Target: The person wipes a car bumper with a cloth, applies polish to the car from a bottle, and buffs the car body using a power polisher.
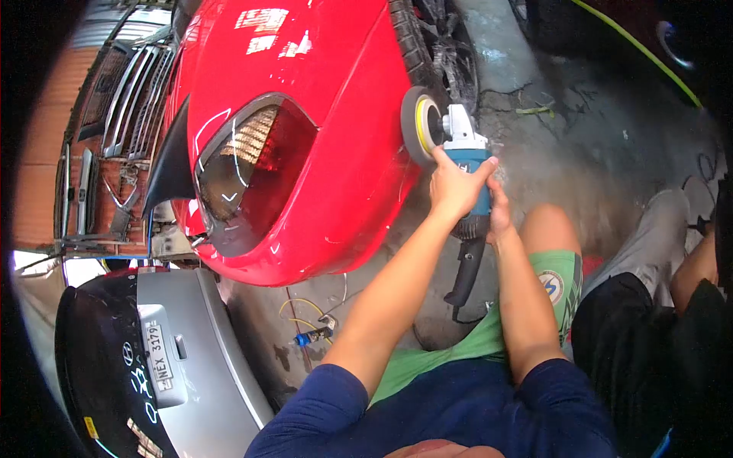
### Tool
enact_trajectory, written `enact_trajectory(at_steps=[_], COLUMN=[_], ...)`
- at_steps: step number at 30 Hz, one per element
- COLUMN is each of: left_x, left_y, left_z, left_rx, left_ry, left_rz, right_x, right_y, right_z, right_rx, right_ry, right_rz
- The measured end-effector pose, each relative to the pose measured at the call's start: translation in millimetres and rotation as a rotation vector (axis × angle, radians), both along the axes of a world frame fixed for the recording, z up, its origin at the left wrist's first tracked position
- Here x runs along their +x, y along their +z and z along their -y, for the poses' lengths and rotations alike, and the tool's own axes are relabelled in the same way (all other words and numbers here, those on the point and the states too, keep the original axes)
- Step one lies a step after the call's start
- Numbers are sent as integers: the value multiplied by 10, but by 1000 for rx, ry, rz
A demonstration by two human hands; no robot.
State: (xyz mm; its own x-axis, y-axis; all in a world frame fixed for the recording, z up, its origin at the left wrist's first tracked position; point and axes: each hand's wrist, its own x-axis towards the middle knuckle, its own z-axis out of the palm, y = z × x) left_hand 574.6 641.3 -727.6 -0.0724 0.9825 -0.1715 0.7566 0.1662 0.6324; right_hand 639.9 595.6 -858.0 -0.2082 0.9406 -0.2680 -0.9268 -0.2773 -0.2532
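Note:
Both of my hands are closed around a blue and grey power polisher (pixel 475 200). My left hand (pixel 456 185) wraps the body just behind the metal head, and my right hand (pixel 496 202) grips its other side. The round pad (pixel 419 126), dark with a yellow layer, stands on edge against or very close to the side of a red car (pixel 366 153); contact cannot be made out exactly. The black rear handle of the polisher points down toward my green shorts. A dark tail light (pixel 256 172) sits in the red body left of the pad.
A silver car tailgate (pixel 202 343) is at lower left. Car grilles (pixel 137 103) hang on the wall at upper left. A blue tool (pixel 314 334) and a yellow cord lie on the floor. Another person's grey trouser leg (pixel 649 237) is close on the right.

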Motion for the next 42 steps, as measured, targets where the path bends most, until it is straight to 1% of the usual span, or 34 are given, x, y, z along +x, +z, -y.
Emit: enact_trajectory(at_steps=[2,6,7,10,14,16,19,22,23,26,27,31,33,37,38,40,42], left_x=[-35,-148,-178,-231,-306,-317,-399,-579,-656,-879,-950,-1303,-1547,-1987,-2100,-2206,-2235], left_y=[-70,-345,-414,-623,-818,-826,-794,-792,-828,-871,-874,-900,-970,-993,-984,-968,-973], left_z=[69,161,173,185,132,131,184,279,335,437,485,766,947,1460,1552,1649,1705], left_rx=[-26,-51,-91,-117,-171,-199,-274,-285,-265,-301,-312,-344,-371,-445,-473,-513,-532], left_ry=[10,-9,-9,-7,-25,-29,-58,-114,-132,-181,-198,-208,-193,-125,-100,-65,-58], left_rz=[-24,-87,-103,-167,-204,-264,-344,-383,-410,-464,-483,-513,-520,-536,-548,-572,-603], right_x=[-37,-214,-222,-356,-438,-530,-754,-961,-1042,-1360,-1439,-1872,-2149,-2454,-2515,-2417,-2442], right_y=[-75,-149,-232,-431,-573,-716,-769,-730,-708,-843,-860,-926,-983,-871,-802,-484,-509], right_z=[83,272,323,329,351,352,433,542,576,735,816,1143,1367,1895,1970,2020,2049], right_rx=[-56,-155,-135,-185,-233,-266,-323,-362,-377,-385,-390,-427,-505,-616,-622,-633,-658], right_ry=[25,-67,-16,-78,-44,-15,-31,33,49,76,119,138,198,398,424,485,511], right_rz=[29,52,80,54,33,-15,43,-56,-47,-123,-144,-257,-267,-256,-261,-273,-326])
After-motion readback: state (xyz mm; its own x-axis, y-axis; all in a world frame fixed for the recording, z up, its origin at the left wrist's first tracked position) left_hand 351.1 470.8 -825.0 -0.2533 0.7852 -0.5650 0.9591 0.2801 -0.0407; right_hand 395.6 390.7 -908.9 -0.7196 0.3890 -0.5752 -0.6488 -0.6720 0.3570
